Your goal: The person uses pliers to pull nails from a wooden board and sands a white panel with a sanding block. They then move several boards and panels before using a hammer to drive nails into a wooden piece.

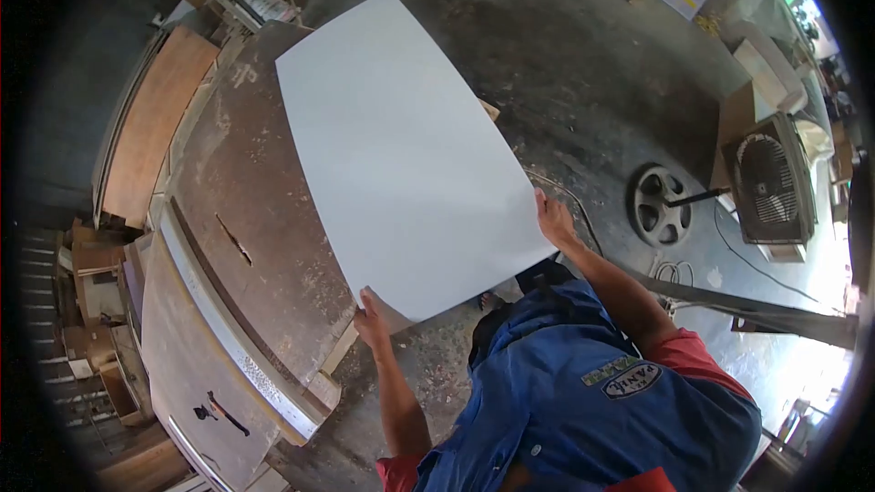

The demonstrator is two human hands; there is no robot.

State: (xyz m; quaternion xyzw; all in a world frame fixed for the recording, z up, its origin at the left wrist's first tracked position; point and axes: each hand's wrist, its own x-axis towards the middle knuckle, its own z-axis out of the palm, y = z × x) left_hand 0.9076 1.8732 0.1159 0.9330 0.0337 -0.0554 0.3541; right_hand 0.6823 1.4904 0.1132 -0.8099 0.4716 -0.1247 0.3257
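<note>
A large white panel (401,164) stretches out in front of me, its far part over the brown worktable (264,164). At the panel's near left corner, my left hand (371,321) grips the edge with the thumb on top. My right hand (554,217) is closed on the right edge close to the near corner, thumb up and the other fingers partly hidden beneath. The panel's underside cannot be seen.
Along the worktable's left side runs a metal rail (228,328); beyond it a hammer (226,414) lies on a board. To the right stand a box fan (767,180) and a round stand base (658,205). Cables (674,271) lie on the floor.
</note>
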